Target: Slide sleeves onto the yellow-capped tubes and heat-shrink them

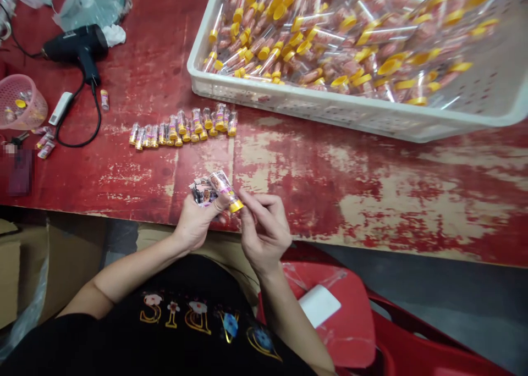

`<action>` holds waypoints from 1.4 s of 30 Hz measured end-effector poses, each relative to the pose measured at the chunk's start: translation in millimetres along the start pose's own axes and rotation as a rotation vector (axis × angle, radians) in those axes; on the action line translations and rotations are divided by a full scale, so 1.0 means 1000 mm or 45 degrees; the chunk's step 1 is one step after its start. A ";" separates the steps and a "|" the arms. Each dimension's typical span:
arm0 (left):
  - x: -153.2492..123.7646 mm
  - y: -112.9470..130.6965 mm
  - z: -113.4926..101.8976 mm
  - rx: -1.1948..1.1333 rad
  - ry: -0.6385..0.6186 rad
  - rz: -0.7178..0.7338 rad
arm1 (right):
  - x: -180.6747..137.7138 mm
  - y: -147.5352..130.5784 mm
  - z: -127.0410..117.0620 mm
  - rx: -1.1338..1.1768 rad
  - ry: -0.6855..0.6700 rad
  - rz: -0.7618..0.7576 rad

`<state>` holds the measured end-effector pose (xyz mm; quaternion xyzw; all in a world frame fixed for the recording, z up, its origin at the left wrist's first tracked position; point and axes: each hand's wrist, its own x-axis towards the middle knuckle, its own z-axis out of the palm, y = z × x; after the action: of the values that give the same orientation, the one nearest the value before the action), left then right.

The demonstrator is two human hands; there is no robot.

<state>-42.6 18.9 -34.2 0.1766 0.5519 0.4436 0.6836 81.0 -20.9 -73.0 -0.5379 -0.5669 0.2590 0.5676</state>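
Note:
A small clear tube with a printed pink-and-white sleeve and a yellow cap is held tilted between my hands, just above the table's near edge. My left hand is closed around a stack of printed film sleeves, its thumb pressing the tube against them. On the other side, my right hand pinches at the capped end with thumb and forefinger. Beyond my hands, several similar sleeved tubes stand in a close row, yellow caps down.
A large white crate of yellow-capped tubes fills the far right. To the left are a black heat gun with its cord, a pink basket, a white box and loose tubes. A red chair stands below the table edge.

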 end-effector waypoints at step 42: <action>0.033 0.021 -0.051 -0.441 0.336 -0.130 | 0.187 0.132 0.085 -0.305 0.064 -0.036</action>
<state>-97.6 44.6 -55.2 -0.0312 0.5602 0.5161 0.6472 85.6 212.8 -143.0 -0.6002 -0.5870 0.1676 0.5169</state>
